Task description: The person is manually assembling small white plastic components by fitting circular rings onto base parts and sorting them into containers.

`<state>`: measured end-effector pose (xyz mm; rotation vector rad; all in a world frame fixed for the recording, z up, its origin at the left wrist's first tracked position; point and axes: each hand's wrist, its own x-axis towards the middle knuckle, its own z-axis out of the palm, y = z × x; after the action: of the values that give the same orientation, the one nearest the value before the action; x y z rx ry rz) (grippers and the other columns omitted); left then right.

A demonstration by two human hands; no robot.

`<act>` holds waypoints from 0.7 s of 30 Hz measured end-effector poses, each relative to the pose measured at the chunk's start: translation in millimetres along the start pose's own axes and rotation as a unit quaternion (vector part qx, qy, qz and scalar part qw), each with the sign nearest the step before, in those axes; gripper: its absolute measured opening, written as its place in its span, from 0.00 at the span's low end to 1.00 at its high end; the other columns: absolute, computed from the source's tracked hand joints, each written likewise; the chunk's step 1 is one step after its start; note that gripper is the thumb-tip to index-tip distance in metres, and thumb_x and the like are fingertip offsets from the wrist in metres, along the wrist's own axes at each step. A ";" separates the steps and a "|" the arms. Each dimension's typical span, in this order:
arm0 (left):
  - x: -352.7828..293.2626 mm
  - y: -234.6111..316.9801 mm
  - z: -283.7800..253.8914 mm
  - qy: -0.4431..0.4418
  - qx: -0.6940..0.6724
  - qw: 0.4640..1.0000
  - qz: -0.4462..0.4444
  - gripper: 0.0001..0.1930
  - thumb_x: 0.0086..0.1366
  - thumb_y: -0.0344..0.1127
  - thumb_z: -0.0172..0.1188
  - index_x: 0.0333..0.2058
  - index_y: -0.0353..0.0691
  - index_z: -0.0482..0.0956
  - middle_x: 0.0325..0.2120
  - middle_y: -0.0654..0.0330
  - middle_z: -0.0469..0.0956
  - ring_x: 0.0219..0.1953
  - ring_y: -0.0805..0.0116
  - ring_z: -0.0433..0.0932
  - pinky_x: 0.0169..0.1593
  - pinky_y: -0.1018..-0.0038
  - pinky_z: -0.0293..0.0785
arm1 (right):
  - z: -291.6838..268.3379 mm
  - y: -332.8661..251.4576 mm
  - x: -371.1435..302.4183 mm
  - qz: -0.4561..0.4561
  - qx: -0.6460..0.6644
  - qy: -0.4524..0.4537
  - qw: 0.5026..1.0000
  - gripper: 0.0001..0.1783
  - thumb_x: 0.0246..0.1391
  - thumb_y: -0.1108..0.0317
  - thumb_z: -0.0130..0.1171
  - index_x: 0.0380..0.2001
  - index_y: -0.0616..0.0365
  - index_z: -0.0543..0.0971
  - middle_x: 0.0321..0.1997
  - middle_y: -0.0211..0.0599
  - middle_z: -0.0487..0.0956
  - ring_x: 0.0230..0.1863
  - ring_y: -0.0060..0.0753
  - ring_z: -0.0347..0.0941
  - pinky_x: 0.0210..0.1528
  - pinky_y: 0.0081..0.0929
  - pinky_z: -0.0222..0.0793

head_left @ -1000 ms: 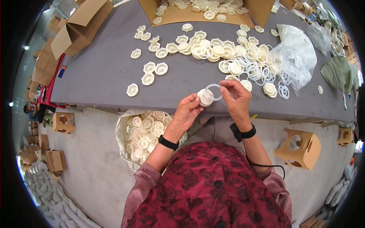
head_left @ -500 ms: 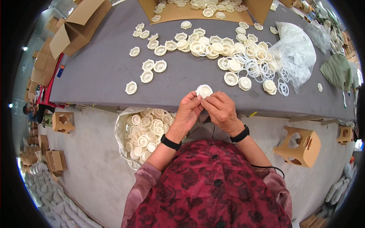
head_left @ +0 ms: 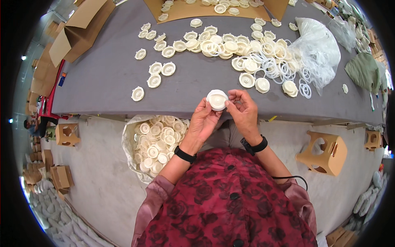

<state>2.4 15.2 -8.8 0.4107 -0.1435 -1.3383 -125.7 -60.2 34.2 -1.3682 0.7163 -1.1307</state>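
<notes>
A round off-white plastic cap [head_left: 217, 100] is held up at the table's front edge, its broad face toward me. My left hand [head_left: 205, 120] grips it from the left and below, thumb against its rim. At the cap's right rim, the thumb and fingers of my right hand [head_left: 244, 112] are closed on the edge. Whether a ring sits on the cap is too small to tell. Beyond my hands lie a heap of similar caps [head_left: 230, 47] and, to its right, translucent rings [head_left: 269, 67] spilling beside a clear plastic bag [head_left: 319, 53].
Below the table edge at left stands a white sack [head_left: 128, 158] filled with caps. An open cardboard box [head_left: 214, 19] with caps sits at the far side of the grey table [head_left: 103, 88]. Brown plastic stools [head_left: 327, 153] stand on the floor to both sides.
The cap has turned to show more of its face and moved slightly left. My right hand has shifted from the cap's front to its right rim, fingers more spread.
</notes>
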 end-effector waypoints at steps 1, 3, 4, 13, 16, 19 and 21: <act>-0.7 0.2 4.5 0.001 0.000 1.000 -0.002 0.20 0.66 0.35 0.62 0.54 0.38 0.70 0.52 0.59 0.74 0.52 0.67 0.74 0.53 0.70 0.71 | -4.8 2.0 0.9 0.046 0.030 -0.028 0.998 0.06 0.55 0.78 0.62 0.37 0.62 0.80 0.32 0.27 0.78 0.32 0.15 0.72 0.34 0.15 0.71; -2.2 0.3 13.7 0.017 0.013 1.000 -0.003 0.13 0.66 0.35 0.62 0.47 0.40 0.74 0.48 0.61 0.77 0.49 0.69 0.75 0.54 0.72 0.71 | -12.4 5.1 3.0 0.093 0.060 -0.054 0.992 0.05 0.57 0.77 0.62 0.37 0.63 0.79 0.32 0.25 0.78 0.30 0.12 0.71 0.34 0.13 0.71; -3.1 0.1 9.9 0.018 0.013 1.000 -0.004 0.13 0.66 0.35 0.62 0.47 0.40 0.74 0.48 0.61 0.77 0.49 0.69 0.75 0.54 0.72 0.71 | -15.1 4.6 3.9 0.094 0.051 -0.073 0.992 0.05 0.57 0.76 0.62 0.37 0.63 0.79 0.30 0.25 0.78 0.28 0.12 0.71 0.32 0.13 0.70; -5.1 0.3 5.8 -0.012 0.032 0.999 -0.015 0.11 0.66 0.36 0.63 0.44 0.39 0.75 0.47 0.59 0.78 0.51 0.68 0.75 0.55 0.70 0.71 | -24.2 11.6 9.7 0.147 0.127 -0.109 0.975 0.03 0.56 0.78 0.62 0.34 0.63 0.79 0.28 0.25 0.78 0.27 0.11 0.71 0.29 0.13 0.68; -5.6 3.4 -0.7 -0.015 0.038 0.999 -0.021 0.11 0.66 0.35 0.63 0.44 0.39 0.75 0.48 0.59 0.78 0.51 0.68 0.75 0.54 0.70 0.72 | -23.0 9.3 10.0 0.118 0.096 -0.128 0.980 0.04 0.56 0.79 0.61 0.36 0.64 0.79 0.33 0.27 0.78 0.31 0.13 0.72 0.33 0.13 0.70; -6.9 8.8 -9.4 -0.065 0.050 0.996 -0.036 0.11 0.66 0.36 0.63 0.43 0.39 0.75 0.47 0.59 0.78 0.51 0.67 0.76 0.56 0.69 0.72 | -18.6 -2.1 14.8 0.087 0.103 -0.145 0.980 0.09 0.56 0.80 0.60 0.42 0.66 0.80 0.39 0.29 0.78 0.37 0.15 0.74 0.39 0.14 0.73; -8.1 10.1 -9.2 -0.055 0.088 0.994 -0.045 0.18 0.61 0.38 0.68 0.46 0.38 0.74 0.48 0.59 0.77 0.53 0.65 0.75 0.58 0.67 0.71 | -19.7 -2.1 17.1 0.071 0.114 -0.149 0.980 0.13 0.56 0.80 0.59 0.45 0.67 0.80 0.41 0.29 0.78 0.40 0.16 0.75 0.43 0.15 0.74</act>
<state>12.8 26.7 -12.5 0.4966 -0.3396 -1.4420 -138.2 -83.0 37.3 -1.2370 0.4439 -0.8426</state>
